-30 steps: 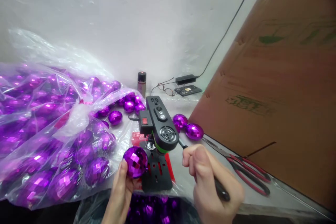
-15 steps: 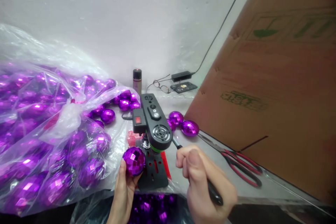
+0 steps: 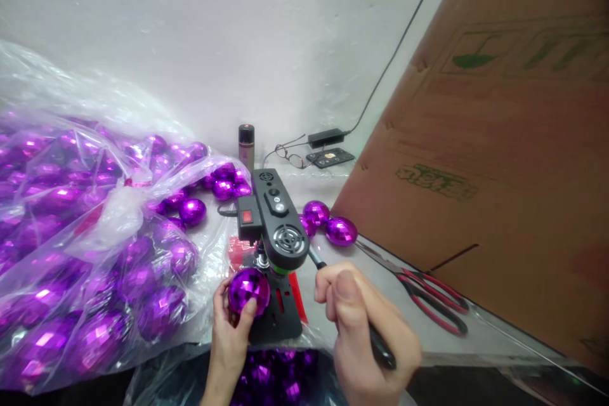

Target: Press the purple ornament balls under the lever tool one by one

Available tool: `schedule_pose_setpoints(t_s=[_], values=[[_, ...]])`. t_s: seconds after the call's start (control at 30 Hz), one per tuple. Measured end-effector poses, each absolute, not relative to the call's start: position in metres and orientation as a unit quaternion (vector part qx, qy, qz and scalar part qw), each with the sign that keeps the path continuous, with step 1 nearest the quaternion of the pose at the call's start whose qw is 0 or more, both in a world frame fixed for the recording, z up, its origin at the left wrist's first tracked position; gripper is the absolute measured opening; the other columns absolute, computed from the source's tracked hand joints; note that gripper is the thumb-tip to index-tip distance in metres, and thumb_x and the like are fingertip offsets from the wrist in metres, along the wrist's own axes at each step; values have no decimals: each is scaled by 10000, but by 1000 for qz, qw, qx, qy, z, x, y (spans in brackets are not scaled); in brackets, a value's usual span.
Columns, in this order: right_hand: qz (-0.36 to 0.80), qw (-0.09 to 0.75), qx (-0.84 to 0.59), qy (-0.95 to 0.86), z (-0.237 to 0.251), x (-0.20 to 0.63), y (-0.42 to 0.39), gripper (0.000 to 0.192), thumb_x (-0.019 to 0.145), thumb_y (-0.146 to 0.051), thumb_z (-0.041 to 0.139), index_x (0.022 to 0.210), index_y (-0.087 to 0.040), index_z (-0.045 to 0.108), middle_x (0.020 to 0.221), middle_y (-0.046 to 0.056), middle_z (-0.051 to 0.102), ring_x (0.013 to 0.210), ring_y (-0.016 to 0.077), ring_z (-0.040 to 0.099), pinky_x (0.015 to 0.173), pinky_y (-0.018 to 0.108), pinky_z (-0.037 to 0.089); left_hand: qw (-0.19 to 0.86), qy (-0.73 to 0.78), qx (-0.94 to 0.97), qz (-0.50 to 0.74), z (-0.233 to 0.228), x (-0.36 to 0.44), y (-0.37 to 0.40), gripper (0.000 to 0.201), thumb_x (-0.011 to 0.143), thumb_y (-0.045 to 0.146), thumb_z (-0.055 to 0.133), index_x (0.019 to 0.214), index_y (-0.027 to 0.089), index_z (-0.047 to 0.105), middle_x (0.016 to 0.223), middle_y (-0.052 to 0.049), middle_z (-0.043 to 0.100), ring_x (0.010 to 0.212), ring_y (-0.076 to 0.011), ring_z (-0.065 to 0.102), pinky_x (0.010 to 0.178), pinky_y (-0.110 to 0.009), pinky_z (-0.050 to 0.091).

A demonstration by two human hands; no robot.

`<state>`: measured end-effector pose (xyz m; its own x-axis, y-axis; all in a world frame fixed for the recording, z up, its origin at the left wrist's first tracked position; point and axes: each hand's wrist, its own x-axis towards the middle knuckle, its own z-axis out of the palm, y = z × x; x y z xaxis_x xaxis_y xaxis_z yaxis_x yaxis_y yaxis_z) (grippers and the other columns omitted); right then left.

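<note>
One faceted purple ball [image 3: 248,290], pinched in my left hand [image 3: 231,330] against the black machine [image 3: 276,228] on the table [image 3: 333,304]; my right hand [image 3: 364,336] clenches the machine's lever handle [image 3: 378,346]; red scissors [image 3: 428,301] lie nearby.

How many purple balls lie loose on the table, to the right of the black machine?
2. One purple ball sits just right of the black machine; the other touches it, nearer the scissors. The machine may hide more.
</note>
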<state>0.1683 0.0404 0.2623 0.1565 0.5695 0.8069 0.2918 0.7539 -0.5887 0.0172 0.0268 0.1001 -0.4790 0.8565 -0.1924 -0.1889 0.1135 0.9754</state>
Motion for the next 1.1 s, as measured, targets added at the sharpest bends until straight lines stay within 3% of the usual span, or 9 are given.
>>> schedule_pose_setpoints(t_s=[0.07,0.17,0.5,0.73,0.93,1.1], values=[[104,679,-336,-645,263,169,41,360,1130,-41,505,824,-230,501,712,-46,546,620,75,568,570,219,433,400,624,328,586,93,20,28,882,805,646,971,1505,226,636,1483,-174,782,1439,-416,734,1305,-566,526],[107,676,-338,-646,266,169,41,360,1134,-42,502,830,-234,496,717,-49,539,636,74,570,574,215,431,375,634,371,565,84,23,33,912,763,562,998,1543,259,635,1565,-171,747,1525,-456,673,1367,-638,448],[118,671,-353,-641,268,168,37,376,1137,-51,523,804,-225,534,702,-32,561,617,93,579,534,252,403,352,614,432,560,102,32,48,854,671,466,992,1422,197,689,1512,-243,751,1534,-527,638,1351,-743,430],[114,664,-363,-644,267,172,38,363,1141,-52,520,823,-229,520,709,-39,558,603,83,566,518,248,364,357,585,488,541,86,29,48,801,720,408,1019,1430,232,693,1530,-210,762,1518,-484,668,1328,-686,489],[111,673,-379,-625,266,165,33,373,1174,-93,508,829,-232,516,716,-34,561,617,93,567,553,267,391,368,563,516,530,83,33,41,763,778,390,948,1466,196,682,1478,-215,766,1463,-469,703,1320,-678,485],[102,679,-377,-621,262,165,34,381,1179,-101,504,820,-226,527,728,-29,599,612,84,590,542,247,403,381,570,515,514,77,31,45,865,688,413,998,1464,209,674,1489,-215,756,1457,-497,687,1299,-712,487]])
